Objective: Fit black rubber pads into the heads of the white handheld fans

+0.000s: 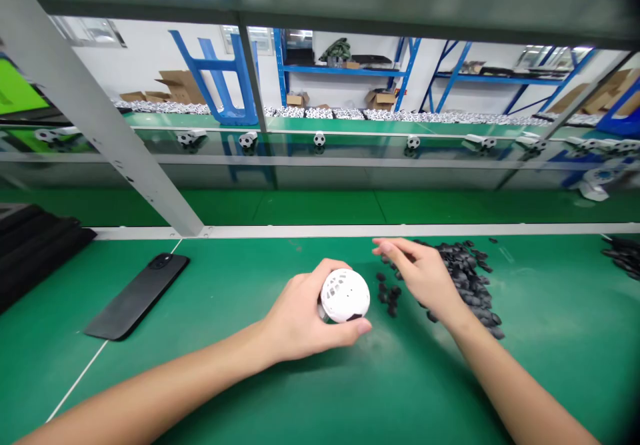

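My left hand (303,318) is wrapped round a white round plastic shell (346,295), held over the green table. Small slots pierce the shell's upper left, and a black patch shows at its lower edge. To the right, my right hand (427,275) is raised with thumb and fingertips drawn together; whether a small piece sits between them I cannot make out. Beneath and beside that hand lies a heap of small black plastic pieces (470,282), partly hidden by it. Between my hands a smaller cluster of black pieces (390,298) rests on the table.
A black phone (140,296) lies at left, near dark stacked material (35,252). A slanted metal post (115,108) and a white rail (300,231) bound the table. Beyond, football-patterned devices (319,139) line a belt. More dark pieces (624,256) lie far right.
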`<state>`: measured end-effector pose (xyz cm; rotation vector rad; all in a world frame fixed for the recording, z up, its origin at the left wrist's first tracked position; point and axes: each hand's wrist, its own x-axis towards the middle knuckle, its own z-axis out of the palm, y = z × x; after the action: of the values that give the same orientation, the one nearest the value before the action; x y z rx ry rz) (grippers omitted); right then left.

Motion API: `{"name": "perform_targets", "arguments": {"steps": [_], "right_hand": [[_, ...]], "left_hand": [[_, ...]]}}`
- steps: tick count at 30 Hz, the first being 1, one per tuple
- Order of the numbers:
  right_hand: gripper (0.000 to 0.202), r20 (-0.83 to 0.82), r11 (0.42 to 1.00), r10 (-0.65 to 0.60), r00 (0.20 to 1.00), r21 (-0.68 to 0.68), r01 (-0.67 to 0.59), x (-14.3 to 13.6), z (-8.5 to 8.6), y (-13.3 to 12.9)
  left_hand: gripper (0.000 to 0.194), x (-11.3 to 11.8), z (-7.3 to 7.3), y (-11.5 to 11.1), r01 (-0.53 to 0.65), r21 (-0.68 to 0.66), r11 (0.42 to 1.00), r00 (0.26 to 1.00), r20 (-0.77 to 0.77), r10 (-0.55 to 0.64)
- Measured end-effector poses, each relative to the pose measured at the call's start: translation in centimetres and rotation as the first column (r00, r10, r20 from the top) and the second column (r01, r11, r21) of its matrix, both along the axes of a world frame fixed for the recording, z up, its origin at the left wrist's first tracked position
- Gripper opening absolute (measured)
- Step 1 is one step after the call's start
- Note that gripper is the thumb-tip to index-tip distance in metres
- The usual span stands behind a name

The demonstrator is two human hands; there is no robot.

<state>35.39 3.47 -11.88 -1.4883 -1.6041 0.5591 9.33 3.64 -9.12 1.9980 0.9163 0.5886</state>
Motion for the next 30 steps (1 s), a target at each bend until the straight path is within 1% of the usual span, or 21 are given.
{"name": "perform_targets", "arguments": {"steps": [1, 2, 3, 5, 7, 10, 13, 15, 17, 20, 22, 23, 25, 27, 29, 30], "right_hand": [[0.033, 0.144, 0.999, -0.039, 0.989, 0.037, 0.034, 1.3, -0.5, 0.7], [0.032, 0.274, 0.998, -0.058, 0.960, 0.046, 0.047, 2.5, -1.1, 1.3], [0.030, 0.368, 0.998, -0.055, 0.928, 0.029, 0.048, 3.5, -1.6, 1.8], [0.029, 0.475, 0.999, -0.021, 0.880, -0.022, 0.036, 4.8, -2.4, 2.3], [0.030, 0.518, 0.999, 0.005, 0.855, -0.048, 0.023, 5.2, -2.9, 2.5], [0.032, 0.553, 0.999, 0.034, 0.833, -0.051, -0.007, 5.1, -3.0, 2.3], [0.031, 0.571, 0.995, 0.103, 0.815, -0.063, -0.081, 5.3, -2.8, 2.1], [0.028, 0.591, 0.990, 0.143, 0.794, -0.078, -0.121, 5.7, -2.8, 2.0], [0.027, 0.616, 0.985, 0.174, 0.768, -0.097, -0.146, 6.0, -2.7, 1.9], [0.026, 0.642, 0.981, 0.192, 0.742, -0.107, -0.161, 6.0, -2.4, 1.7], [0.027, 0.647, 0.982, 0.185, 0.740, -0.091, -0.165, 5.6, -2.2, 1.7], [0.027, 0.640, 0.982, 0.182, 0.746, -0.079, -0.172, 5.3, -2.1, 1.8], [0.027, 0.591, 0.982, 0.178, 0.787, -0.059, -0.177, 4.5, -1.9, 1.8], [0.027, 0.475, 0.984, 0.177, 0.862, -0.082, -0.157, 3.3, -1.7, 1.5], [0.026, 0.296, 0.974, 0.205, 0.933, -0.153, -0.166, 1.9, -1.4, 0.9], [0.027, 0.195, 0.962, 0.234, 0.953, -0.189, -0.198, 1.1, -1.2, 0.5]], "left_hand": [[0.057, -0.2, -0.1, 0.0, -0.010, 0.029, 1.000, 1.000, 0.008, 0.010], [0.053, -0.3, -0.3, 0.0, -0.021, 0.060, 0.998, 0.999, 0.032, 0.019], [0.052, -0.6, -0.6, 0.1, -0.033, 0.086, 0.996, 0.997, 0.071, 0.027], [0.057, -1.0, -1.1, 0.3, -0.049, 0.110, 0.993, 0.986, 0.165, 0.030], [0.063, -1.2, -1.7, 0.6, -0.058, 0.141, 0.988, 0.969, 0.248, 0.021], [0.068, -1.1, -2.6, 1.1, -0.075, 0.289, 0.955, 0.956, 0.293, -0.014], [0.074, -1.0, -3.8, 1.7, -0.063, 0.412, 0.909, 0.969, 0.242, -0.043], [0.073, -1.1, -4.8, 2.0, -0.070, 0.466, 0.882, 0.980, 0.196, -0.026], [0.071, -1.4, -5.6, 2.0, -0.094, 0.526, 0.845, 0.990, 0.136, 0.025], [0.068, -1.5, -6.2, 1.6, -0.124, 0.574, 0.809, 0.992, 0.048, 0.117], [0.068, -1.5, -6.4, 1.3, -0.145, 0.569, 0.809, 0.988, 0.042, 0.147], [0.069, -1.4, -6.5, 1.1, -0.164, 0.544, 0.823, 0.986, 0.053, 0.161], [0.074, -1.3, -6.6, 0.9, -0.202, 0.432, 0.879, 0.979, 0.078, 0.187], [0.078, -1.2, -6.8, 0.9, -0.226, 0.269, 0.936, 0.973, 0.098, 0.207], [0.078, -1.1, -6.8, 1.1, -0.229, 0.133, 0.964, 0.969, 0.130, 0.212], [0.075, -1.1, -6.8, 1.3, -0.226, 0.087, 0.970, 0.966, 0.152, 0.211]]}}
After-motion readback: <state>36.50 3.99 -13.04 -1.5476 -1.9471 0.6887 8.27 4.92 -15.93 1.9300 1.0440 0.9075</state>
